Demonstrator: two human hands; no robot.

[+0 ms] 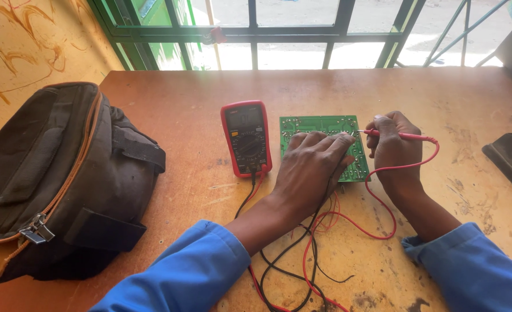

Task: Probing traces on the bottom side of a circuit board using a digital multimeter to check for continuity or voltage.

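A: What lies nearest to the camera?

B: Two blue sleeves (187, 271), and between them a loose tangle of red and black wires (311, 254) on the brown bench (181, 110). On the left side stands one dark bag (54, 179) with an orange zipper line.

A: And the hands, how many?

B: Two. The left hand (311, 170) lies palm down over the near part of one green circuit board (325, 144). Its fingers (325, 143) are stretched forward and close together, pressing flat on the board.

A: The right one?

B: The right hand (394, 147) rests with the wrist on the bench, just beside the right edge of the board. Its fingers pinch one red probe (406, 136), and the metal tip touches the board near the upper right corner.

A: Is there a meter?

B: Yes, one red multimeter (246, 138), lying flat just left of the board. Behind everything is a window with green bars (256, 32).
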